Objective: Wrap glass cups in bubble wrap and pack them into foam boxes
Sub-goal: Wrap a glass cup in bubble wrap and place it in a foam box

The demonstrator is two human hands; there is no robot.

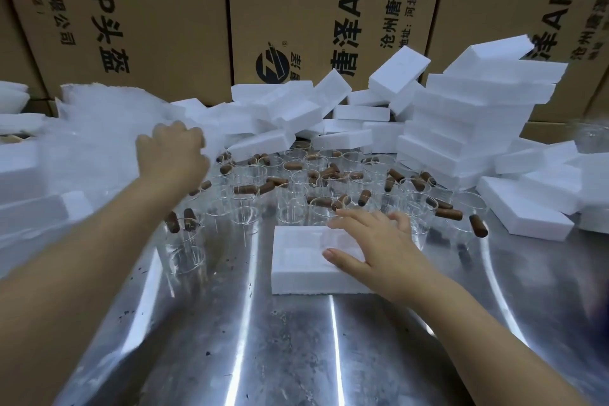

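Nearest you on the steel surface (pixel 296 356) lies one foam box (pixel 296 260), its shallow moulded recess facing up. Your right hand (pixel 379 250) rests flat on its right side with the fingers spread and straight, the thumb along the near edge. Just behind it stand the glass cups (pixel 244 208), crowded upright and uncovered, with brown cylindrical pieces (pixel 245 189) lying in them and across their rims. To the left, your left hand (pixel 174 152) reaches out with its fingers curled into the edge of the bubble wrap (pixel 99 128). Further back, a pile of foam boxes (pixel 468 115) leans unevenly, and printed cardboard cartons (pixel 296 10) stand behind everything.
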